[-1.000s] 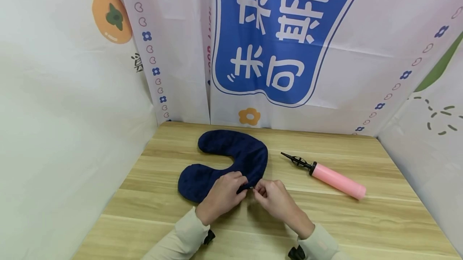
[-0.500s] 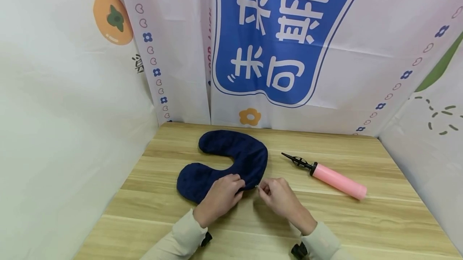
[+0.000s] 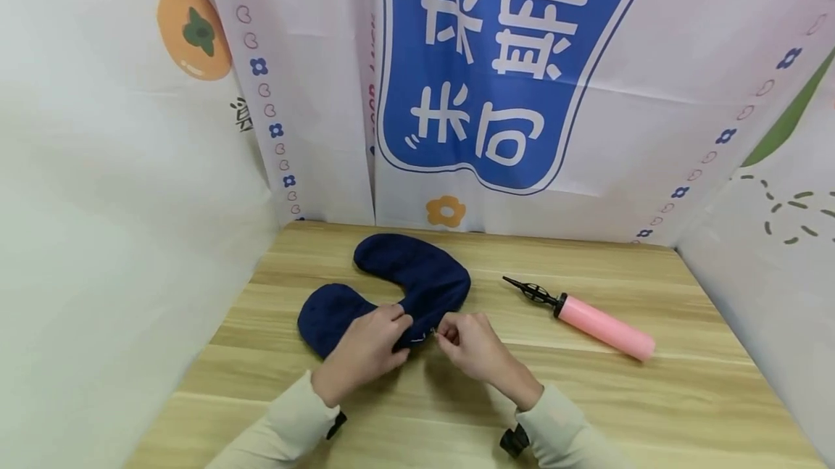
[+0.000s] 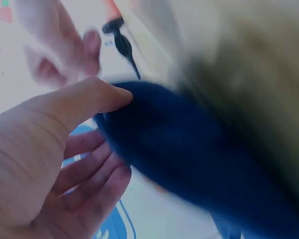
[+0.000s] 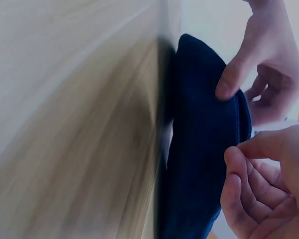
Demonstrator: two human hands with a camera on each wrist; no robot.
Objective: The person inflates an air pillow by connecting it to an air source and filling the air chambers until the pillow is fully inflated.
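Note:
A navy U-shaped neck pillow (image 3: 417, 266) lies on the table, its curved back toward the right. Along its near edge runs a zipper (image 5: 244, 119), with a parted slit showing in the right wrist view. My left hand (image 3: 368, 342) grips the pillow's edge beside that zipper, thumb on one face and the other fingers behind. At the zipper's end, my right hand (image 3: 479, 346) pinches the small zipper pull between thumb and forefinger, and the fingertips hide most of it. A pale glint shows along the seam between the two hands.
On the right of the wood-grain table (image 3: 587, 411) lies a hand pump (image 3: 607, 328) with a pink barrel and black nozzle, the nozzle toward the pillow. A printed white cloth (image 3: 326, 128) hangs behind the table, and white sheets flank both sides.
My right hand first slid a little right along the pillow's edge. Since then both hands and the pillow have shifted left, and the near seam has turned more into view. The pump stays put.

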